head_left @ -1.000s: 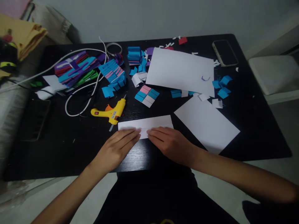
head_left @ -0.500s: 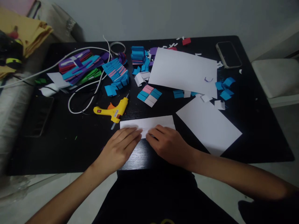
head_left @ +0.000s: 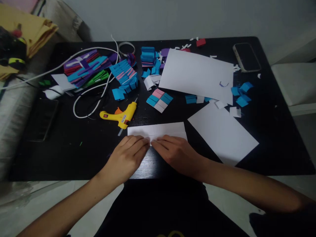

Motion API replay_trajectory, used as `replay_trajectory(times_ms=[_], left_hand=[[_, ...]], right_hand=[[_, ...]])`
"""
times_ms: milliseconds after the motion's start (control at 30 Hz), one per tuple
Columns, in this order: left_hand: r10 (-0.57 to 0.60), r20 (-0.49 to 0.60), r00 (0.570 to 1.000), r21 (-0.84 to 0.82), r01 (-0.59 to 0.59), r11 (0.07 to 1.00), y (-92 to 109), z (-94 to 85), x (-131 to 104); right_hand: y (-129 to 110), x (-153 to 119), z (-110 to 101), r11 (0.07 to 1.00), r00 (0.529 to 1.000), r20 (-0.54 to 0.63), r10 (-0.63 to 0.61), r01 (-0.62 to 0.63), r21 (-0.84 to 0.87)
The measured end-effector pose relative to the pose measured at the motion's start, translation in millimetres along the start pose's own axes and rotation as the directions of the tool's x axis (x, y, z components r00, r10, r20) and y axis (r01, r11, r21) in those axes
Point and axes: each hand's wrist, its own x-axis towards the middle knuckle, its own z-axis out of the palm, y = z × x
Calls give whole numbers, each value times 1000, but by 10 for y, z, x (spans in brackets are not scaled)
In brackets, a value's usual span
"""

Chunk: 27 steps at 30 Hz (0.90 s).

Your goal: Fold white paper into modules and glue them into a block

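A folded white paper strip [head_left: 158,129] lies flat near the front edge of the black table. My left hand [head_left: 128,154] is closed on the strip's near edge, its fingers pressed together. Close beside it, my right hand [head_left: 176,153] is closed on the same edge, fingertips almost meeting the left ones. The fingers hide part of that near edge. A yellow glue gun [head_left: 119,115] rests just behind and left of the strip. To the right lies a loose white sheet [head_left: 223,133].
Behind are a larger white sheet [head_left: 197,74], a pink, blue and white paper square [head_left: 159,100], blue folded pieces [head_left: 124,74] and a white cable [head_left: 75,107]. A phone [head_left: 246,57] lies at the back right, a dark phone [head_left: 43,120] at the left.
My right hand's fingertips have moved slightly left, closer to my left hand, on the strip's near edge. The whole view has shifted a little.
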Motion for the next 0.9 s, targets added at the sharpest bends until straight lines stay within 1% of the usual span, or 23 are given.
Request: replay_trajectory(times_ms=[133, 267, 367, 467, 600, 733, 900], left_hand=[[-21, -13, 1000, -28, 21, 999, -6, 6, 13], [-32, 33, 999, -38, 33, 999, -30, -30, 66], [-22, 51, 998, -29, 23, 999, -41, -49, 95], [-11, 38, 999, -11, 11, 1000, -38, -49, 109], [25, 18, 1000, 27, -25, 999, -33, -50, 111], [47, 43, 998, 38, -49, 998, -28, -61, 98], [51, 38, 998, 46, -53, 998, -10, -50, 81]], right_hand=[[18, 1, -11, 1000, 1000, -4, 18, -18, 24], [24, 2, -13, 999, 999, -9, 34, -34, 39], [28, 3, -10, 998, 999, -19, 42, -41, 46], [31, 4, -9, 998, 999, -30, 34, -32, 46], [29, 3, -7, 1000, 999, -33, 12, -11, 5], [22, -1, 3, 997, 999, -41, -20, 17, -70], [16, -8, 18, 997, 998, -54, -17, 13, -81]])
